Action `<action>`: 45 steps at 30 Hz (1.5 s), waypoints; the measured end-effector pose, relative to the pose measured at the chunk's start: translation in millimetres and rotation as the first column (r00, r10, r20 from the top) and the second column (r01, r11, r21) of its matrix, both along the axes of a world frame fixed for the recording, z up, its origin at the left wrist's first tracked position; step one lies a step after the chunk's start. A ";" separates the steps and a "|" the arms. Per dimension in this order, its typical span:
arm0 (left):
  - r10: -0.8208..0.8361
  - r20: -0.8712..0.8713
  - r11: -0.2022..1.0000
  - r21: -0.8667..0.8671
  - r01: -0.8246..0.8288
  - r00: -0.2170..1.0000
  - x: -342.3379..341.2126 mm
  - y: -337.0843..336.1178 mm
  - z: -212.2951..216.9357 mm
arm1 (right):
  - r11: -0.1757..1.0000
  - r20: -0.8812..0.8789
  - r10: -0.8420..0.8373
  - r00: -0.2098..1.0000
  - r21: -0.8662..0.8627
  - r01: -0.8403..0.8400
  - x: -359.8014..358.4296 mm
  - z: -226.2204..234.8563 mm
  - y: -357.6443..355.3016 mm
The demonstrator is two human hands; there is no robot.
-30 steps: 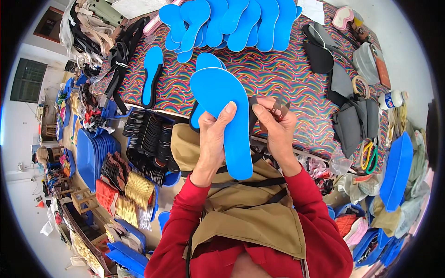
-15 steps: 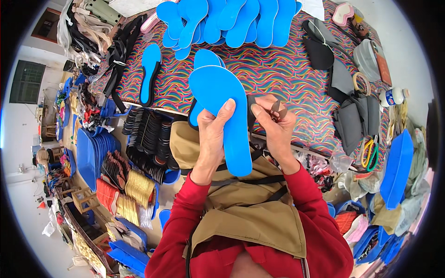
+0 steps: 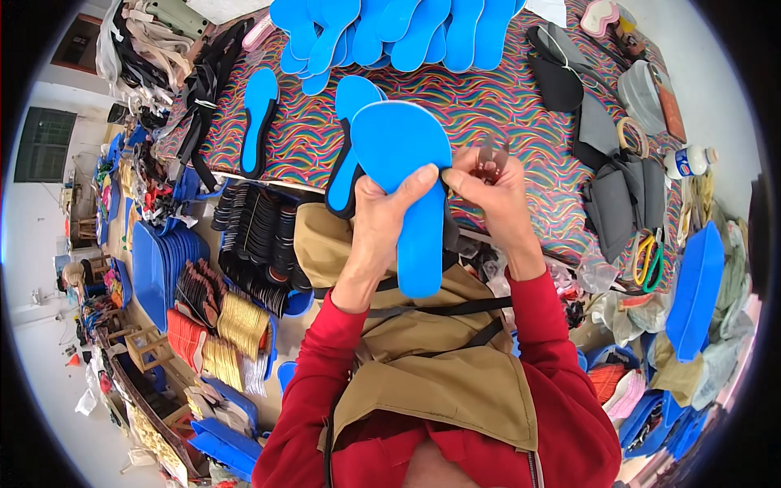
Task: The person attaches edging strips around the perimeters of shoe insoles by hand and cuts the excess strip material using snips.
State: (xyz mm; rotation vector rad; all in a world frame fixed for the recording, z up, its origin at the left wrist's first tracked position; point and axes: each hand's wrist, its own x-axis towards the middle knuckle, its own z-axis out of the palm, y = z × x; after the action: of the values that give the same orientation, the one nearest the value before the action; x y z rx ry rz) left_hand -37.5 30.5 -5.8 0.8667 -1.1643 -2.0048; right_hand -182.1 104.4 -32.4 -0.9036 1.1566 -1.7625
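Note:
A blue shoe insole is upright before me, wide end up, gripped by my left hand with the thumb flat on its face. At its right edge, my right hand pinches the rim with thumb and finger, where a black strip shows below. Small dark metal snips poke out between the fingers of that same hand. Just behind lies another blue insole with black edging, partly covered by the held one. A similar edged insole rests farther left on the table.
Many blue insoles are piled at the table's far side. Grey fabric pieces, scissors and a white bottle sit at the right. Stacked black soles and blue trays stand lower left, off the patterned table.
The held insole has tilted and risen slightly to the right, uncovering more of the edged one behind it. My right hand has slid a little to the right, still at its rim.

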 end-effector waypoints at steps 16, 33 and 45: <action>0.141 -0.139 0.990 0.017 -0.140 0.980 -10.5 -5.7 14.1 | 0.984 -0.515 -0.155 0.843 -0.004 0.178 53.7 -2.2 40.1; -0.012 -0.169 0.999 0.029 0.017 0.986 -7.1 5.0 -2.7 | 0.971 -0.367 -0.239 0.899 -0.098 0.218 34.4 -6.4 23.0; -0.177 -0.352 0.934 0.235 0.270 0.919 -6.0 4.0 -5.6 | 0.992 -0.241 -0.037 0.970 0.108 0.064 11.1 -5.7 46.5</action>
State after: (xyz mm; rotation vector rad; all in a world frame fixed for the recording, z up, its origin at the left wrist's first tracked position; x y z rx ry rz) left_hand -43.5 34.5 -11.4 0.5149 -0.8344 -2.4353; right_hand -171.1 150.9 -38.1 -1.0448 1.4325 -1.6399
